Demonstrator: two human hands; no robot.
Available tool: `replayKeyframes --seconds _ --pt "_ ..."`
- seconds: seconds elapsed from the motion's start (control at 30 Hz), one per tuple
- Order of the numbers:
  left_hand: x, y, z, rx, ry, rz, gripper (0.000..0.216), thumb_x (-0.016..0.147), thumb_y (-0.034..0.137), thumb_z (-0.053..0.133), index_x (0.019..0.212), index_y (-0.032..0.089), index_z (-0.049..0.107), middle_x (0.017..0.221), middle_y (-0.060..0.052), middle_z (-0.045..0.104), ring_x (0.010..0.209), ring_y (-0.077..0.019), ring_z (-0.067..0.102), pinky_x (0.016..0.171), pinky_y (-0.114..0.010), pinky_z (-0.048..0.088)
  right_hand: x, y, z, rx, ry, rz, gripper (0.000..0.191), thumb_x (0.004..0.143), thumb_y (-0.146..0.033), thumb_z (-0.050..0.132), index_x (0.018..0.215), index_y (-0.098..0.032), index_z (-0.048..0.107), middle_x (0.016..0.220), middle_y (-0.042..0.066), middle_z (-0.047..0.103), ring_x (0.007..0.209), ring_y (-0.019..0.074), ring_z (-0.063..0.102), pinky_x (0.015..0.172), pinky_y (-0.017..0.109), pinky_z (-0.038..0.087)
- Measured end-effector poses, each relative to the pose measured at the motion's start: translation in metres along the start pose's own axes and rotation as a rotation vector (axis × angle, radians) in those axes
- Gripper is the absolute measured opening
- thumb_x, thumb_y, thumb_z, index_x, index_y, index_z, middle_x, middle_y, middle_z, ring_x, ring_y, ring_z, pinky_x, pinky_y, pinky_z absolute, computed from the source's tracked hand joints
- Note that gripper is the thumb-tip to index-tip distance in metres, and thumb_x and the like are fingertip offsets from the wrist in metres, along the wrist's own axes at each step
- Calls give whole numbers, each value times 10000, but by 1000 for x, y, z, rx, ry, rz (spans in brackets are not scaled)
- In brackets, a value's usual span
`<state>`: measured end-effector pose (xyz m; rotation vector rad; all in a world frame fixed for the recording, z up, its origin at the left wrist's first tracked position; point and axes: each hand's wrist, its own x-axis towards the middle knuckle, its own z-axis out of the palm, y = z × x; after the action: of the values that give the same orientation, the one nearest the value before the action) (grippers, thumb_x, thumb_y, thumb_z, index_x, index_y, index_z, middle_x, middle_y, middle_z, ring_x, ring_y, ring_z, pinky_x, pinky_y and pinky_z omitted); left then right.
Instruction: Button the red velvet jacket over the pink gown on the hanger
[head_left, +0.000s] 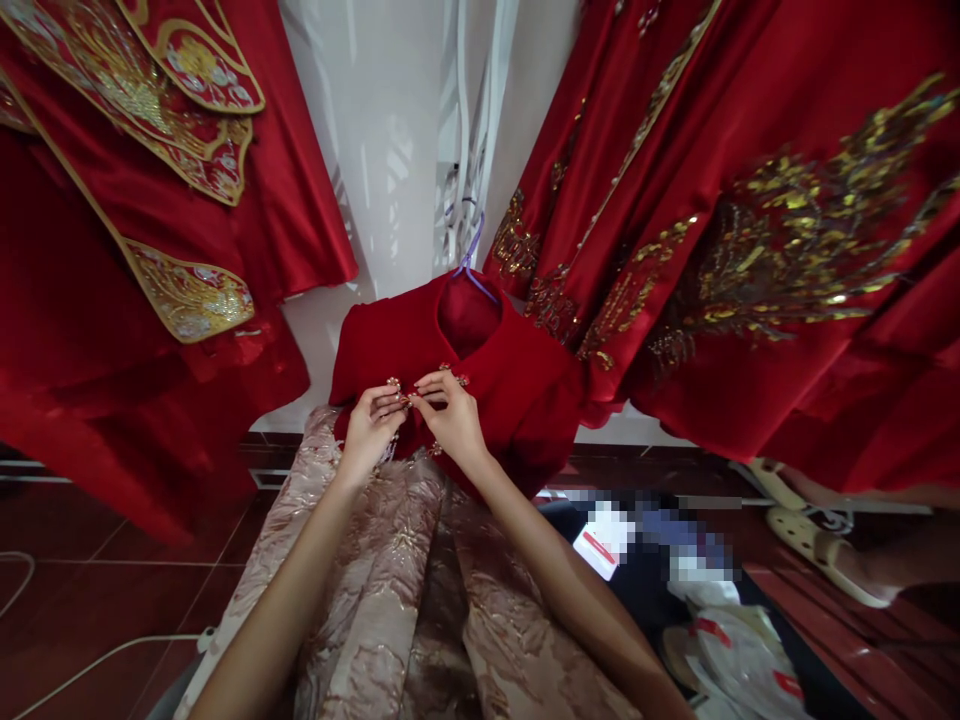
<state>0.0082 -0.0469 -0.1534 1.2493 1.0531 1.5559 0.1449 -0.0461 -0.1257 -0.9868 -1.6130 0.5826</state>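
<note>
A red garment (525,390) with an open neckline hangs on a purple hanger (470,262) in front of me. At its front, my left hand (371,425) and my right hand (450,410) meet, with fingers pinched close together. Between the fingertips sits a small beaded ornament (409,400), partly hidden by them. More beaded pieces (394,383) show beside my left fingers. Strands of beads dangle under my left hand. Below the red garment lies pink brocade fabric (375,580) with a raised leaf-like pattern, beneath my forearms.
Red embroidered garments hang at the left (315,220) and right (757,400). White bars (491,100) stand behind. At lower right are a dark surface, a white card (602,545), plastic-wrapped items (739,650) and another person's foot in a cream clog (817,560). A white cable (112,650) crosses the tiles.
</note>
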Motion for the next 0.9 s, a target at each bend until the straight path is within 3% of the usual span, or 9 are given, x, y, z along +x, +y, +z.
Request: replayKeyframes --seconds 0.47,0.9 --pt "-6 12 -5 85 46 76 324 675 289 704 949 116 699 975 -93 719 905 -203 679 915 -383 516 -5 -7 7 -224 -7 -54 75 862 -262 495 891 -243 562 903 -15 659 807 137 632 670 250 524" --pt "-1 10 -11 334 38 226 253 723 291 652 924 155 722 923 -56 731 855 -193 687 873 -359 531 -10 -6 8 -242 12 -71 90 867 -241 476 883 -243 565 915 -11 649 806 141 616 690 257 523"
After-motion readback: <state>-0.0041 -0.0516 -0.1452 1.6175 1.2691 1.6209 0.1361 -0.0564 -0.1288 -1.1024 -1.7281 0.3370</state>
